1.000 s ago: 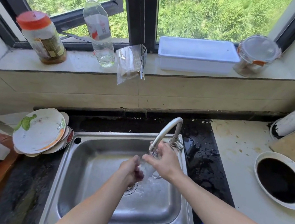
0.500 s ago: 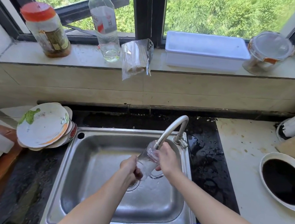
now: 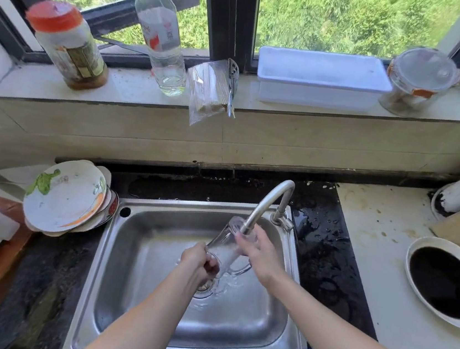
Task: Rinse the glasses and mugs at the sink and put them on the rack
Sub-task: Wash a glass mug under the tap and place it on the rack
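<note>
A clear glass mug [image 3: 224, 247] with a handle is tilted under the curved steel tap [image 3: 265, 205], its mouth up against the spout, over the steel sink [image 3: 138, 250]. My left hand [image 3: 199, 262] grips the mug's base. My right hand [image 3: 257, 250] lies against the mug's upper side by the spout, fingers spread. Water splashes around the drain [image 3: 206, 286] below. No rack shows in this view.
A stack of plates [image 3: 66, 197] leans left of the sink. The sill holds a red-capped jar [image 3: 65, 44], a clear bottle [image 3: 162, 35], a bag of sticks [image 3: 210, 90], a white tray [image 3: 321, 78] and a lidded container [image 3: 420, 78]. A round hole [image 3: 444, 282] sits in the right counter.
The mug has been raised and tilted so its mouth meets the spout. My right hand has opened along its side; my left stays on the base.
</note>
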